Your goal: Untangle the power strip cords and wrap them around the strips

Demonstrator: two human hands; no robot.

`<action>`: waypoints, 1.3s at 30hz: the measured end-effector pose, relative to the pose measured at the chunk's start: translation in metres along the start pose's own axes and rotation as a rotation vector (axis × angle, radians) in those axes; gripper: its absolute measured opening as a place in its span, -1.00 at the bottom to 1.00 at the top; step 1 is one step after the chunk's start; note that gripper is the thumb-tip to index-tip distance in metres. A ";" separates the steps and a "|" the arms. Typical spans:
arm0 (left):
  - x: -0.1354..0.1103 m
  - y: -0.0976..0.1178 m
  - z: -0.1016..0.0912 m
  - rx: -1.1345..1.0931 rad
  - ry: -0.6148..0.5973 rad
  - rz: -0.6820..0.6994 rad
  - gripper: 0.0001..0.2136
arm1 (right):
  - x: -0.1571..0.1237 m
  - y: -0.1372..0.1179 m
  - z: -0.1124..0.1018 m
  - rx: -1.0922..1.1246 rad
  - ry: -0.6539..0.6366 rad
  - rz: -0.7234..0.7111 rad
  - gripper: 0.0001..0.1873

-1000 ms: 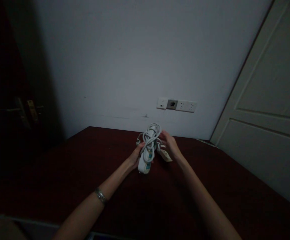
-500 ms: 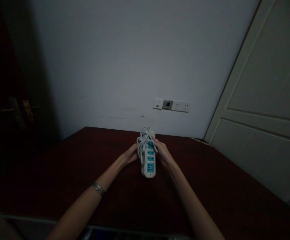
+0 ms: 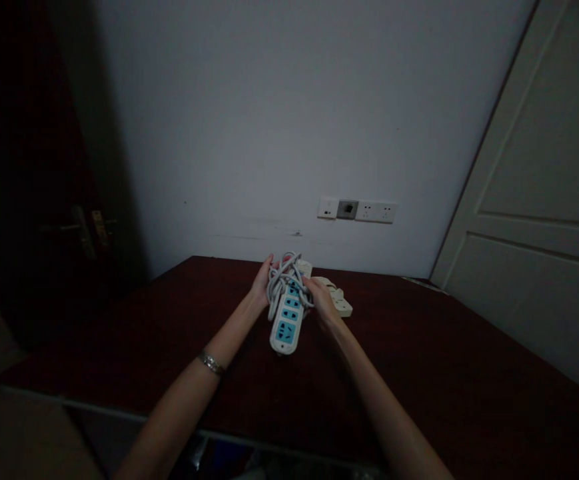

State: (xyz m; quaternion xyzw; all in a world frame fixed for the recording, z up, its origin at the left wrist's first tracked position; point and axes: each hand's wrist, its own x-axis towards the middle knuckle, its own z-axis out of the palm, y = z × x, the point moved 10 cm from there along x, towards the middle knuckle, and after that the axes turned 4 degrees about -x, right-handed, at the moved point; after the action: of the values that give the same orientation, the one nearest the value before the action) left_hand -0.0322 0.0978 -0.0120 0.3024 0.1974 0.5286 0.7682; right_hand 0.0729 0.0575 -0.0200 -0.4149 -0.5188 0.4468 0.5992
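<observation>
Between my two hands is a white power strip (image 3: 288, 323) with blue socket faces, tilted, its near end pointing toward me and slightly left. Its grey-white cord (image 3: 275, 293) is bundled in loops around the far half. My left hand (image 3: 263, 280) grips the cord bundle from the left side, fingers partly hidden behind it. On the right, my right hand (image 3: 320, 299) holds the strip's edge, with the thumb over the cord. Behind my right hand a second, cream-coloured power strip (image 3: 342, 305) lies on the dark red tabletop (image 3: 219, 400), partly covered by the hand.
Wall sockets (image 3: 375, 212) and a grey network plate (image 3: 348, 209) sit on the wall behind the table. A pale panelled door (image 3: 534, 267) borders the right side. At the left stands a dark door with a metal handle (image 3: 83, 230).
The blue-faced power strip has swung, its near end now further left. The cream strip has come into sight behind my right hand. My view has shifted a little left.
</observation>
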 end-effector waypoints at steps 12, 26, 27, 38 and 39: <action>0.005 0.049 -0.006 0.247 0.195 0.129 -0.64 | -0.015 -0.005 0.024 0.083 -0.176 -0.015 -0.60; 0.036 0.094 -0.012 0.536 0.388 0.494 -0.70 | -0.020 -0.003 0.021 0.124 -0.120 -0.010 -0.64; 0.036 0.095 -0.010 0.549 0.369 0.505 -0.69 | -0.019 -0.002 0.018 0.129 -0.111 -0.010 -0.65; 0.013 0.070 0.033 0.713 0.069 0.375 -0.84 | -0.002 0.005 -0.037 0.161 0.153 -0.006 -0.67; 0.013 0.064 0.031 0.754 0.077 0.339 -0.80 | 0.000 0.007 -0.038 0.134 0.156 0.006 -0.67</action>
State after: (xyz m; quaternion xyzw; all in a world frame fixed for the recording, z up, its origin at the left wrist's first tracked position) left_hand -0.0528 0.1185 0.0543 0.5707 0.3532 0.5494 0.4978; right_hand 0.1103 0.0576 -0.0315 -0.4091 -0.4383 0.4488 0.6627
